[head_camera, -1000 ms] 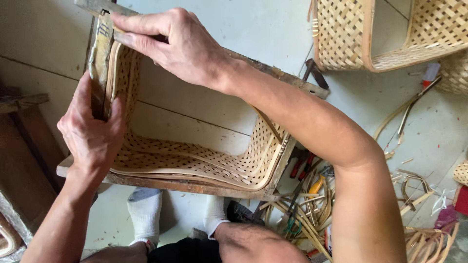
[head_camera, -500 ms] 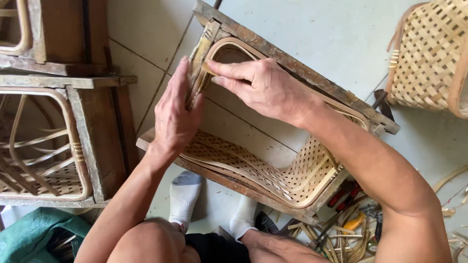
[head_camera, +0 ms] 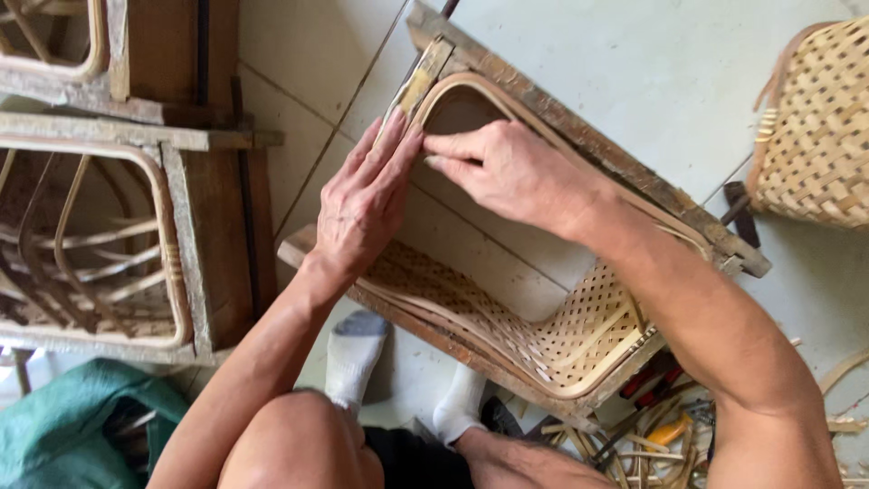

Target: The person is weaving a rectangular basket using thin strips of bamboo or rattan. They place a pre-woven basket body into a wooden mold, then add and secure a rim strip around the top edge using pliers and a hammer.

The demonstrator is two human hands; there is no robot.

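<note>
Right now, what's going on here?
A person works a woven bamboo basket held in a rough wooden frame on the tiled floor. The left hand lies flat against the frame's far corner; the right hand presses the bent rim strip there. Another woven basket stands to the right, tools lie below.

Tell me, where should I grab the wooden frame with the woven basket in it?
Probably grip the wooden frame by its long, straight far rail, coming from above. That rail is bare and open there, while the left hand and right hand crowd the corner.
</note>
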